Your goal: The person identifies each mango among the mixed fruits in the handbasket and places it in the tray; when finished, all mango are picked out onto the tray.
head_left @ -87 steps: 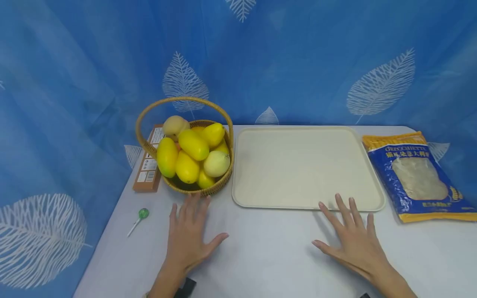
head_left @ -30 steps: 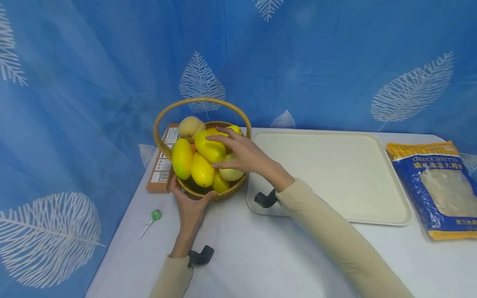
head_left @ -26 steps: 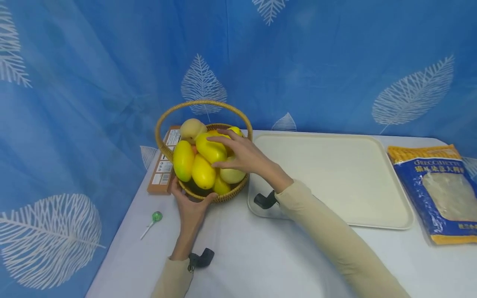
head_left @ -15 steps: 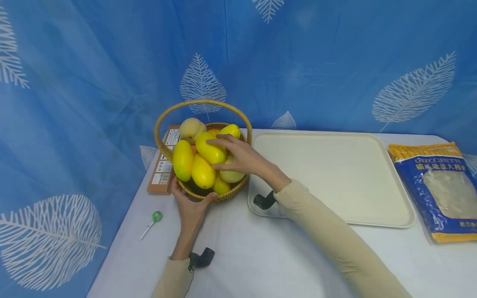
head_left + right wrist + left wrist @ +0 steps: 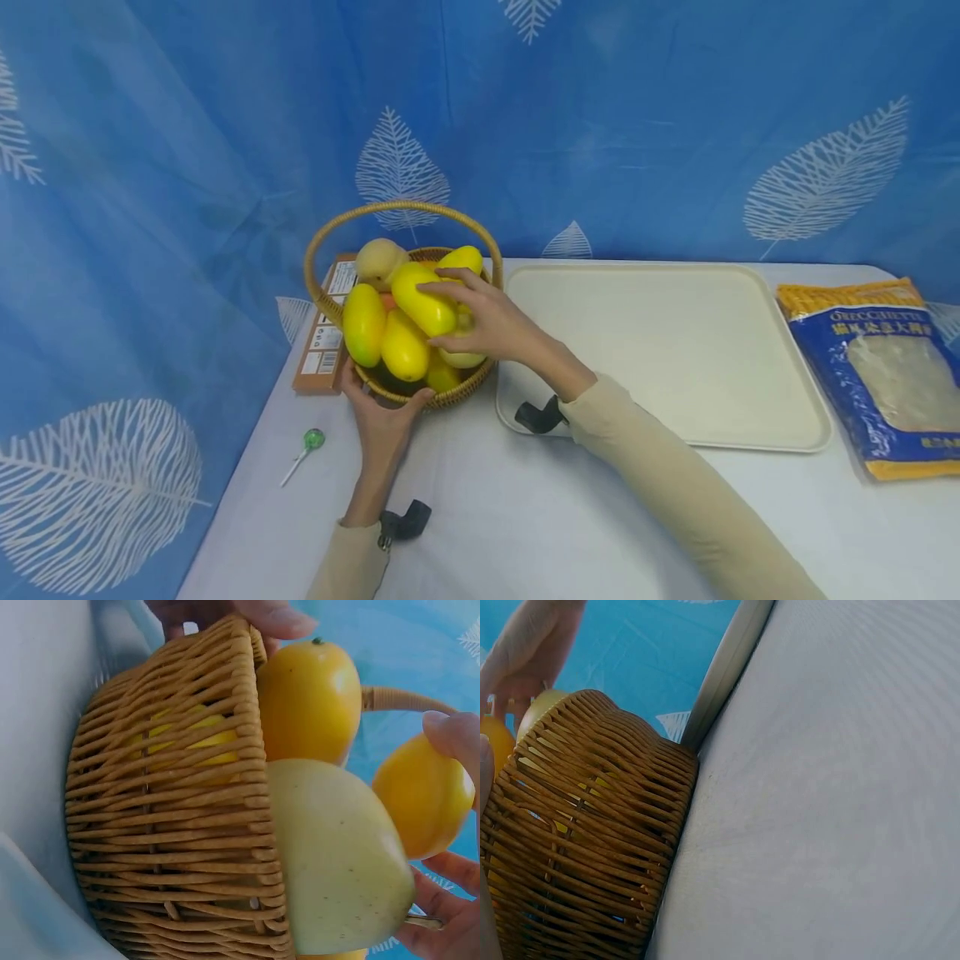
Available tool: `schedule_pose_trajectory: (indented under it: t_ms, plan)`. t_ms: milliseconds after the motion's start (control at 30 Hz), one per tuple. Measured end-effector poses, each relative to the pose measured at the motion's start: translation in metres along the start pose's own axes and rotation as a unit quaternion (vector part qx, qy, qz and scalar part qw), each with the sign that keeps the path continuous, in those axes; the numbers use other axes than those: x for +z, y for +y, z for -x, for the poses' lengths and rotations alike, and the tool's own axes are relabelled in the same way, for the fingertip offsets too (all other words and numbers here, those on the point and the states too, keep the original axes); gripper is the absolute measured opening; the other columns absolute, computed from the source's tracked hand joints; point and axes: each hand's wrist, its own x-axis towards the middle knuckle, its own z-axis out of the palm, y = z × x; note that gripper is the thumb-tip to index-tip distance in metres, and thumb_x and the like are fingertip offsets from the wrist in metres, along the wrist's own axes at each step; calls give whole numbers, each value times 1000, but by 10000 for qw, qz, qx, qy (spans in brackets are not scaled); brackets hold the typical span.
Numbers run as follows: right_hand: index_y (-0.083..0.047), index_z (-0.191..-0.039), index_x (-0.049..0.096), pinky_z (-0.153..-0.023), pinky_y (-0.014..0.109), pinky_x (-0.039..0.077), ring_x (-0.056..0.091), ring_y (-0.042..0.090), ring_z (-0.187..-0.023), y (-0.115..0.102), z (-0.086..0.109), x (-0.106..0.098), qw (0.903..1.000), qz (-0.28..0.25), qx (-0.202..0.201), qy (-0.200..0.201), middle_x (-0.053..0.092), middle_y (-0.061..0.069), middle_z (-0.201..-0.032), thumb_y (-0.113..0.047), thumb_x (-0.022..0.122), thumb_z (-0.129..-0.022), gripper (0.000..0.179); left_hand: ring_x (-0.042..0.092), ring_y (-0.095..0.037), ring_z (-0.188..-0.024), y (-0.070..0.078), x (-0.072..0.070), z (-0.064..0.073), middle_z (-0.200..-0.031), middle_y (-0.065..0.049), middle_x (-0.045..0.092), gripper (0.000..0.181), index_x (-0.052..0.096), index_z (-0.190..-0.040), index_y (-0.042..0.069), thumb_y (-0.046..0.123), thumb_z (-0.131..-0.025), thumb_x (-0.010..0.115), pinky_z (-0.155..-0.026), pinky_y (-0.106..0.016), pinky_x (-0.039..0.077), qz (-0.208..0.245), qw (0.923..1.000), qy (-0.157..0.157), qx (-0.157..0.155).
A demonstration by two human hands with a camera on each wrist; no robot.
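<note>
A wicker basket [image 5: 467, 390] with a tall arched handle stands at the back left, heaped with fruit. My left hand [image 5: 381, 423] grips its near side, thumb and fingers spread along the wicker. From the right, my right hand [image 5: 491, 321] reaches in and holds the top yellow mango [image 5: 422, 298] between thumb and fingers. More mangoes lie around it, one on the left [image 5: 363, 325] and one in front [image 5: 405, 346]. A pale peach [image 5: 381, 262] sits behind. In the right wrist view a pale green pear [image 5: 337, 855] rests against the rim.
A cream tray [image 5: 660, 354] lies just right of the basket, against the back. Beyond it is a blue and yellow orecchiette bag [image 5: 900, 383]. A brown box [image 5: 318, 362] lies partly behind the basket. A green lollipop [image 5: 313, 439] lies at the front left.
Both hands, earlier spread over the table, have moved to the basket, the left at its wall and the right onto the top mango. Over the last half second the mango has shifted slightly.
</note>
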Motion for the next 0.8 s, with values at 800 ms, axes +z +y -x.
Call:
schedule_pose_trajectory:
  t_ms: [800]
  plan:
    - [-9,-131,60,-98,30,51,57,27,-117,-19,61,-47,9743,-299,-995,1997,42,16,-148,-12,89,-66,71,27,-22,-142,-4,2,1,-155,-4,26,110,15,-152,16,12,-69,88,-119,-52,17,138,9999,76,-20]
